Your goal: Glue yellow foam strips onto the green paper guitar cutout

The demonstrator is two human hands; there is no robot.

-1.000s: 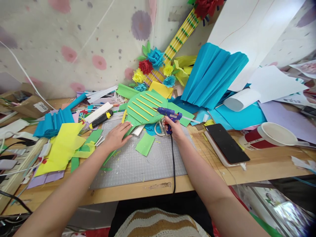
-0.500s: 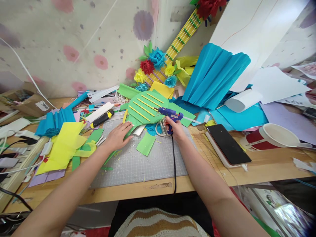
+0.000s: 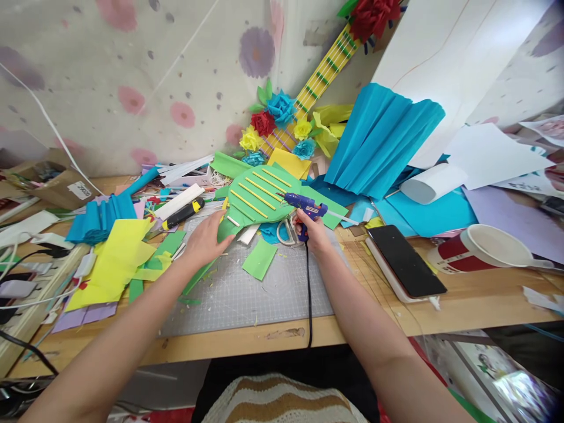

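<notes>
A blue hot glue gun (image 3: 305, 204) is gripped in my right hand (image 3: 314, 230), its nozzle pointing left over the green paper shape (image 3: 247, 182). Several yellow strips (image 3: 252, 200) lie in slanting rows across that shape. My left hand (image 3: 206, 239) is at the shape's lower left edge, thumb apart from the fingers. Just right of its fingertips, a short white stick (image 3: 233, 221) lies on the green surface. Scissors (image 3: 288, 232), with a pale handle showing, lie partly hidden beside the glue gun. A loose green paper piece (image 3: 259, 258) rests on the grey cutting mat (image 3: 264, 302).
A black-and-yellow utility knife (image 3: 183, 214) and yellow crepe paper (image 3: 110, 258) lie to the left. On the right are a phone (image 3: 408, 258) and a red-and-white paper cup (image 3: 480, 249). Behind stand a flower-decorated paper guitar (image 3: 324, 73) and folded blue crepe paper (image 3: 383, 141).
My left hand has drawn back slightly from the green shape, its thumb further from the fingers, and the white stick now shows. My right hand holds the glue gun nearly still.
</notes>
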